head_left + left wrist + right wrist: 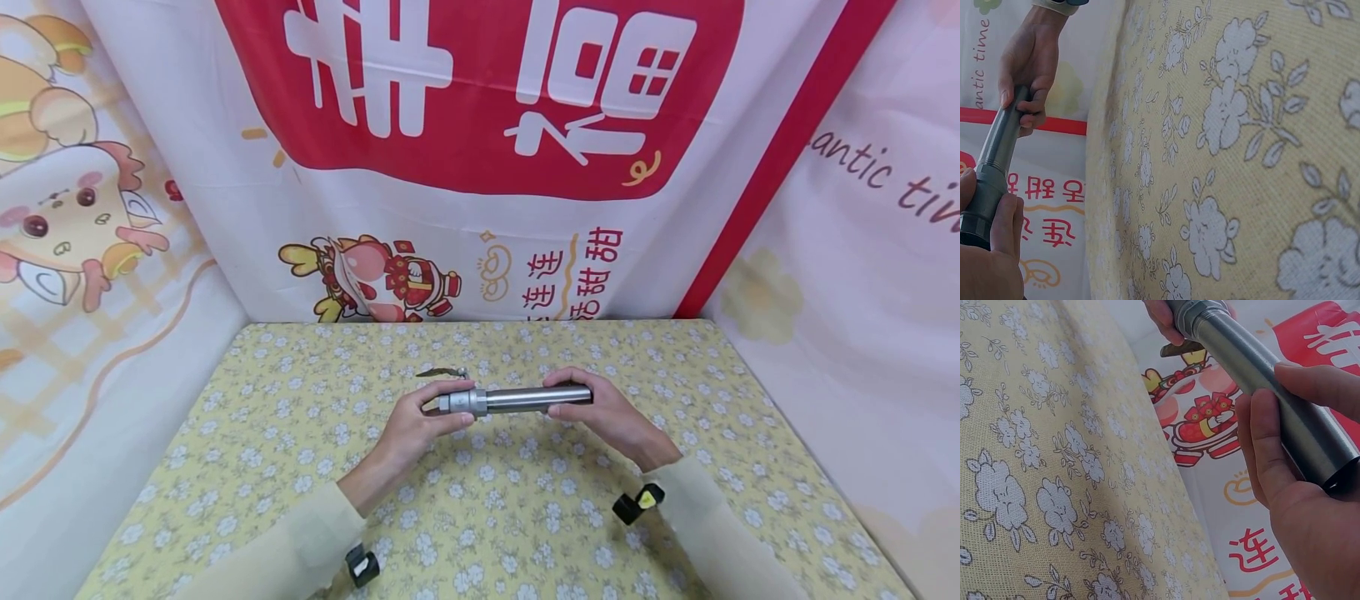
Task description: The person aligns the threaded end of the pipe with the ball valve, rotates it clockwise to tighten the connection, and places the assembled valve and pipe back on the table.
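Observation:
A shiny steel pipe (pixel 525 400) is joined at its left end to a grey metal ball valve (pixel 462 402), and the two lie in one nearly level line above the table. A thin dark lever (pixel 441 372) sticks out from the valve on its far side. My left hand (pixel 416 421) grips the valve body between thumb and fingers. With my right hand (pixel 603 417) I hold the pipe near its free end. In the right wrist view, the thumb and fingers of that hand (pixel 1310 525) lie on opposite sides of the pipe (pixel 1272 381), whose end rim shows beside the palm.
A yellow floral cloth (pixel 480 517) covers the table under both hands. Printed white and red curtains (pixel 480 208) stand along the table's back and sides. A black strap mount (pixel 637 503) sits at the right wrist, another (pixel 362 566) at the left.

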A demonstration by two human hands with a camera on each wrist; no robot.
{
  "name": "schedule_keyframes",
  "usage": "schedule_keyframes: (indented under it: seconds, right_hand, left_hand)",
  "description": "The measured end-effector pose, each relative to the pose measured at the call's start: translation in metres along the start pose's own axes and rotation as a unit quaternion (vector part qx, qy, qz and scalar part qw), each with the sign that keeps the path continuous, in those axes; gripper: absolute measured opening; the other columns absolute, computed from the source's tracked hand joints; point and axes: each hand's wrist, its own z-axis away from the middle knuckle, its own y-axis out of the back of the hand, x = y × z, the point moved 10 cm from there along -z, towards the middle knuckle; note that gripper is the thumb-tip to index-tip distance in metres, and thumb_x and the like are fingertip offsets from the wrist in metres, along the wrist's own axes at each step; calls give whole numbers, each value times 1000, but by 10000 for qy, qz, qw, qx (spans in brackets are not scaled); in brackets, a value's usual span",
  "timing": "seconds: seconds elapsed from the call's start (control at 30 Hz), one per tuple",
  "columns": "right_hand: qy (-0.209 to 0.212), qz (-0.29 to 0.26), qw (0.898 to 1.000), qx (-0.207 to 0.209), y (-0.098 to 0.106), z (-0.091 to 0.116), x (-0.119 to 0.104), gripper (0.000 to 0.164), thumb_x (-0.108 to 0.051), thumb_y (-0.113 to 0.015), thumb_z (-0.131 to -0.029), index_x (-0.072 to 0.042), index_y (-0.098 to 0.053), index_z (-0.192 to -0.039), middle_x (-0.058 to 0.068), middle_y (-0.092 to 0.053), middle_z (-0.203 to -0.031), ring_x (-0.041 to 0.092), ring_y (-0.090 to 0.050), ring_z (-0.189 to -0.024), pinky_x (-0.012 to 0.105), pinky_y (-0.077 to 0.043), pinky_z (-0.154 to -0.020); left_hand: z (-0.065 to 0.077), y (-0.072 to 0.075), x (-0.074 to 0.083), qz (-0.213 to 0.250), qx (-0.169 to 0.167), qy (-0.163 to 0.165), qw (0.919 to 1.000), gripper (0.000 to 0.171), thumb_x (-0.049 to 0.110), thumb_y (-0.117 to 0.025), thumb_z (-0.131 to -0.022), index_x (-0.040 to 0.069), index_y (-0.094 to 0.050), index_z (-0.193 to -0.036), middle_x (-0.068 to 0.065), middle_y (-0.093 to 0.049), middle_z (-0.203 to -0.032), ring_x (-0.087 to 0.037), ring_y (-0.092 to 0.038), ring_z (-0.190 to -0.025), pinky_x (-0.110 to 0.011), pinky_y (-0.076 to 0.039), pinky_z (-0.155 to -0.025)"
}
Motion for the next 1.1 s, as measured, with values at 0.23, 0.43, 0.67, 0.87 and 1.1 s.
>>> schedule_keyframes:
  seconds: [0.23, 0.43, 0.67, 0.87, 1.1]
  right_hand:
    - [-231, 59, 9997, 48, 2, 2, 3, 44, -13, -79, -102, -1, -62, -141, 19, -60, -140, 21, -71, -110, 44, -62, -98]
    - [-189, 32, 9998, 43, 1, 3, 1, 47, -14, -78, -103, 2, -60, -143, 22, -60, -140, 21, -72, -110, 40, -63, -97]
    - [-213, 48, 9997, 63, 1, 3, 0, 44, -16, -78, -103, 0, -63, -141, 19, -63, -136, 22, -74, -109, 50, -61, -102]
    - [-198, 35, 9998, 71, 1, 2, 0, 43, -15, -77, -104, 1, -63, -141, 16, -68, -130, 21, -76, -107, 57, -59, -104]
    - [-203, -37, 9997, 99, 0, 1, -1, 42, -16, -77, -104, 3, -63, -139, 15, -69, -128, 21, -78, -106, 52, -61, -104]
  left_hand:
    - [0, -1, 0, -11, -10, 9, 10000, 54, 12, -89, -92, 14, -72, -144, -6, -62, -150, -23, -71, -118, -35, -60, -95]
    - [0, -2, 0, -2, -24, -55, 10000, 54, 12, -88, -93, 11, -71, -145, -10, -62, -151, -23, -71, -117, -32, -60, -94]
    - [0, -1, 0, -15, -30, -65, 10000, 50, 13, -88, -93, 16, -74, -141, -11, -61, -151, -23, -71, -117, -33, -59, -95]
    - [1, -1, 0, -13, -4, -62, 10000, 49, 13, -89, -93, 17, -75, -140, -10, -62, -152, -23, -71, -117, -33, -59, -94]
    - [1, -1, -1, 5, 22, -66, 10000, 50, 13, -89, -92, 20, -76, -139, -8, -62, -151, -24, -71, -117, -33, -60, -94]
